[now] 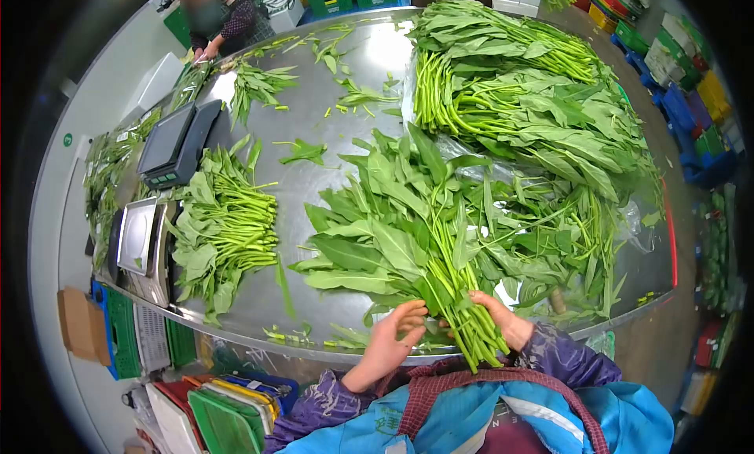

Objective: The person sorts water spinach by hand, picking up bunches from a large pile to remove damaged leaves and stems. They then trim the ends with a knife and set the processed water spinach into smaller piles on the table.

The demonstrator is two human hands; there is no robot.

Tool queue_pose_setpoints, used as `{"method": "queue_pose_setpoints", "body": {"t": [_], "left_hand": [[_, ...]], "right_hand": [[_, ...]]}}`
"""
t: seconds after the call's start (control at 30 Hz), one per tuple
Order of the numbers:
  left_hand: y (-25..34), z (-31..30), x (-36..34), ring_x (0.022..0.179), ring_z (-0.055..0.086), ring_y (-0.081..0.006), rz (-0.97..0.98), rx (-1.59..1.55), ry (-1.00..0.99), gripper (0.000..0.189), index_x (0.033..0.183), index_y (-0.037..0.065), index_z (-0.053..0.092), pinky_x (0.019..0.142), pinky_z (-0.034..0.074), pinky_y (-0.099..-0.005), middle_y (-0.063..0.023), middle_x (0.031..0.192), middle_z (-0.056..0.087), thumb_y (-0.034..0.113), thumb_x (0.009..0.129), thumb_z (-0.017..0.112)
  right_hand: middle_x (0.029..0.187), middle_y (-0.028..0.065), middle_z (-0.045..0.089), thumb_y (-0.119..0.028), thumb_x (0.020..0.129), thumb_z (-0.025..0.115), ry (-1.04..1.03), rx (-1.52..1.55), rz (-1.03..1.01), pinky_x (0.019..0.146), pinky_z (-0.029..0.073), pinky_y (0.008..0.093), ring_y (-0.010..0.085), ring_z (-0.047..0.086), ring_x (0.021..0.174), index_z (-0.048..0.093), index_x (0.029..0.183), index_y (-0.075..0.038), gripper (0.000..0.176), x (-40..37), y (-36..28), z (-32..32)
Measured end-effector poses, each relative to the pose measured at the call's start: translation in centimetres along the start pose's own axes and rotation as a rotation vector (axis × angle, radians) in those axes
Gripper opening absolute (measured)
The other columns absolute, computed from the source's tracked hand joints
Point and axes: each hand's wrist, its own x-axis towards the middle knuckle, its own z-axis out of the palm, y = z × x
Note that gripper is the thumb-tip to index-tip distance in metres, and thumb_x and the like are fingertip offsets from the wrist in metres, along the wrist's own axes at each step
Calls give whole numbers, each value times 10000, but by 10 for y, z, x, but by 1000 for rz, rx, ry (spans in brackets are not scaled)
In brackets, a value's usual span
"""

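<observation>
A bunch of leafy green stalks lies fanned out on the steel table, stems toward me. My right hand grips the stems of this bunch near the table's front edge. My left hand rests against the same stems from the left, fingers curled on them. A bigger heap of the same greens fills the table's far right on clear plastic sheet.
A trimmed bundle of greens lies at the left beside two weighing scales. Loose leaves are scattered over the table. Another person works at the far end. Coloured crates stand below the table's front-left edge.
</observation>
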Motion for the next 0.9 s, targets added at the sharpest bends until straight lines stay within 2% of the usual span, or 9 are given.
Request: {"method": "queue_pose_setpoints", "body": {"t": [0.07,0.1,0.23,0.43,0.57,0.63,0.7,0.87,0.9], "left_hand": [[4,-1,2,1079,504,-227,193,289,113,497,1224,5,423,857,441,-321,-143,1194,502,11,766,614],[7,-3,4,1071,511,-260,394,584,225,482,1185,10,460,852,441,-330,-148,1167,519,2,734,630],[29,1,24,1200,394,-290,671,1123,77,665,1279,89,394,930,352,-475,-137,1335,371,51,665,646],[35,9,88,1283,311,-255,876,1333,-150,723,1364,144,297,1021,220,-546,-56,1441,241,7,704,558],[46,17,107,1296,303,-217,830,1307,-284,767,1352,149,318,1037,165,-576,-50,1376,368,2,651,593],[45,15,112,1114,508,-188,949,1206,-189,721,1288,135,414,1038,153,-578,-31,1043,598,-4,610,616],[57,13,108,943,579,-175,1015,1159,-156,571,1222,135,463,1028,191,-565,-12,831,575,26,674,580],[87,-1,102,799,591,-179,1063,1114,61,399,1027,110,552,1015,231,-523,-17,765,571,98,642,655],[96,-14,100,892,589,-208,1035,1134,150,351,1004,68,562,1032,237,-465,-74,869,589,203,696,663]], "right_hand": [[1201,215,506,-518,822,502,-41,-21,-23,857,472,474,384,551,1016,407,1270,-28,670,0,-1,-2],[1019,169,600,-500,852,490,-17,60,4,744,540,400,270,631,837,436,1212,-22,601,-1,-4,-5],[1063,150,573,-464,838,547,49,-46,-115,728,545,370,236,614,877,395,1242,-21,619,-16,-19,8],[1051,150,567,-329,771,656,42,-528,-83,739,523,325,195,593,873,388,1210,40,633,-36,-39,43],[984,185,595,-331,759,651,42,-1292,-339,770,474,321,238,590,857,445,1126,92,597,-27,-53,24],[970,190,597,-372,772,627,-17,-1154,-402,774,473,335,261,586,862,437,1147,70,611,-51,-69,67],[1105,214,550,-396,766,638,-2,-1324,-254,898,416,340,268,542,994,396,1209,61,682,-62,-75,76],[1116,148,563,-504,865,466,-106,-907,-542,735,498,313,204,585,862,429,1253,11,646,-75,-58,40],[1066,112,588,-418,889,478,-129,-424,-524,683,497,251,143,584,828,483,1202,7,528,-96,-51,26]]}}
